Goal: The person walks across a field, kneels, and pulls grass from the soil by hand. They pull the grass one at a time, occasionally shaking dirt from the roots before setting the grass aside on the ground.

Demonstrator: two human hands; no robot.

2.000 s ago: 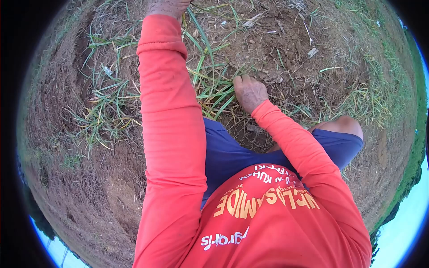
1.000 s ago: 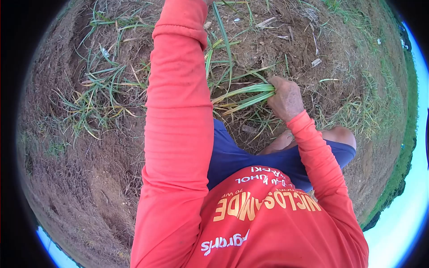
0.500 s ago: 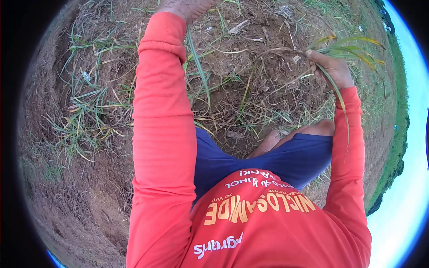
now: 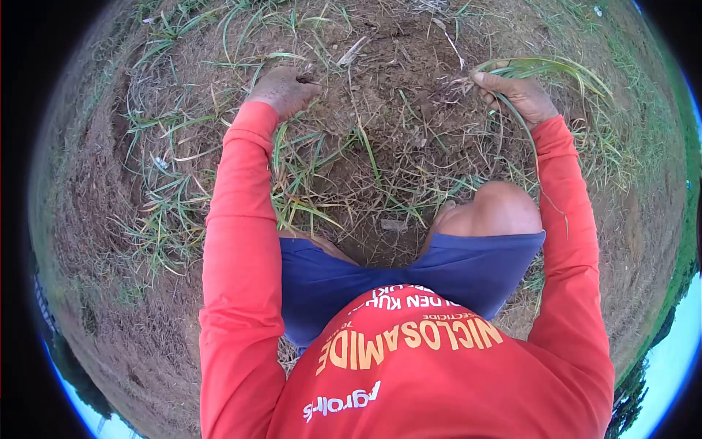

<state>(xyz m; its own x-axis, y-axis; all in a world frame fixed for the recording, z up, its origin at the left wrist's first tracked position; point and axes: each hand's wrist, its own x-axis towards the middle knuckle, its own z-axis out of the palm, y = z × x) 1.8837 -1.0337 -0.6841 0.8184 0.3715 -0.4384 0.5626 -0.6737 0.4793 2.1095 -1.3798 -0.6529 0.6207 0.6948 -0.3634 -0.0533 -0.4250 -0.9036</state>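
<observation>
My right hand [image 4: 521,96] is closed around a long-leaved green plant [image 4: 559,67]. Its leaves arch out to the right, and one thin leaf hangs down past my wrist. Pale, stringy roots [image 4: 455,89] stick out on the left side of that hand. My left hand [image 4: 284,92] is low over the soil among grassy plants, its fingers drawn together near the tips. A small pale bit shows by those fingertips, but what they hold, if anything, is too small to name.
Brown soil with dry stalks [image 4: 395,69] spreads ahead. Tufts of long green leaves [image 4: 168,208] grow on the left, with more between my hands and knees. My bent knee [image 4: 508,208] is below my right hand. A pale dry chip [image 4: 353,51] lies ahead.
My left hand has come back from the top edge and is now fully in view. My right hand, still holding the plant, has shifted slightly left. The camera view has turned.
</observation>
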